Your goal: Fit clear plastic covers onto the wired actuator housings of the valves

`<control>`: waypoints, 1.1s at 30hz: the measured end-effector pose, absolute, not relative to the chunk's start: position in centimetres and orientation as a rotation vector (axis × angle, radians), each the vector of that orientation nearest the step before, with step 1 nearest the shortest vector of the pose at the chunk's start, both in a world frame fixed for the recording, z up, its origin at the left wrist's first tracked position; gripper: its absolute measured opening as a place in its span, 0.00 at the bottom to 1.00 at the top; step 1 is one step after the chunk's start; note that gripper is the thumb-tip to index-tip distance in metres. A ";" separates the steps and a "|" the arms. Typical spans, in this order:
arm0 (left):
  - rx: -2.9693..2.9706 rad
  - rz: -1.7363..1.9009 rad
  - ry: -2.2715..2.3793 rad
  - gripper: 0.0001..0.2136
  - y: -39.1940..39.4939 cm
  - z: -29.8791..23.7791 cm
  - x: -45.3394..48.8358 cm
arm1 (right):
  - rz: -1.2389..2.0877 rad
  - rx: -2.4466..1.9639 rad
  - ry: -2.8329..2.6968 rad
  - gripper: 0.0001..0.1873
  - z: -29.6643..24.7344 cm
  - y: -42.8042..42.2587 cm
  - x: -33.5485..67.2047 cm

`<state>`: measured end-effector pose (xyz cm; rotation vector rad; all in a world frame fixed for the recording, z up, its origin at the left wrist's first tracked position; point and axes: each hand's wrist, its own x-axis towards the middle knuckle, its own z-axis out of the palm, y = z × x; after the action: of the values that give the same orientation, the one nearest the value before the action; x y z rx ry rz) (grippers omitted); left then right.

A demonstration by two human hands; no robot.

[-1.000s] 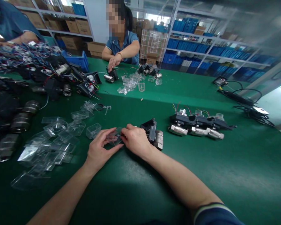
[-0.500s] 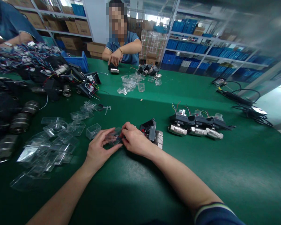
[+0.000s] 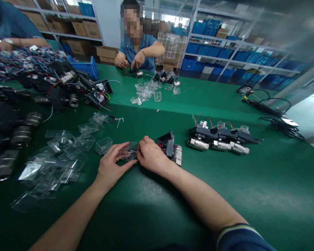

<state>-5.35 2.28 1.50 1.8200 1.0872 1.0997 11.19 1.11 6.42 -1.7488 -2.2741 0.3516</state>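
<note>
Between thumb and fingers, my left hand (image 3: pixel 111 164) grips a clear plastic cover (image 3: pixel 130 152) just above the table. My right hand (image 3: pixel 153 155) is at the cover's right edge with its fingers pinched together; its fingertips are mostly hidden, and what they pinch does not show. Thin pale lines, perhaps wires, appear within the cover. Just beyond my right hand lies a valve with a black housing (image 3: pixel 169 144) and a metal body (image 3: pixel 177 155), partly covered by that hand. Another clear box-shaped cover (image 3: pixel 104 145) stands beside my left fingers.
Clear covers (image 3: pixel 54 167) are heaped at left, near black valve units (image 3: pixel 5 122) and tangled wires (image 3: pixel 23 64). Several assembled valves (image 3: pixel 221 136) stand in a row at right. Across the green table (image 3: pixel 211 195), a co-worker (image 3: pixel 138 52) handles a valve. Black cables (image 3: pixel 274 111) lie far right.
My right hand has turned slightly, its fingers drawn closer together at the cover's edge. My left hand stays put. Across the table, the co-worker's hands and valve have shifted right.
</note>
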 end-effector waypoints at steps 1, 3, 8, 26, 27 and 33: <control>1.822 1.099 1.087 0.25 2.3 1.5 -5.3 | 0.288 -1.771 -2.270 0.07 6.4 1.0 11.1; 1.817 1.103 1.083 0.25 2.2 1.5 -5.2 | 0.140 -1.809 -2.274 0.08 6.5 0.8 11.0; 1.730 1.106 1.068 0.25 2.1 1.4 -4.8 | -0.016 -1.785 -2.361 0.07 7.0 0.5 11.1; 1.592 1.109 1.055 0.26 2.1 1.1 -4.5 | 0.037 -1.711 -2.521 0.09 7.2 0.4 11.6; 1.592 1.106 1.055 0.26 2.1 1.1 -4.5 | 0.029 -1.706 -2.523 0.09 7.2 0.4 11.6; 1.618 1.106 1.050 0.26 2.1 1.0 -4.6 | -0.001 -1.676 -2.533 0.08 7.1 0.4 11.4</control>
<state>-4.58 2.13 1.00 1.6176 1.0499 1.1059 11.43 0.38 7.14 -1.6757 -2.5326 -0.0005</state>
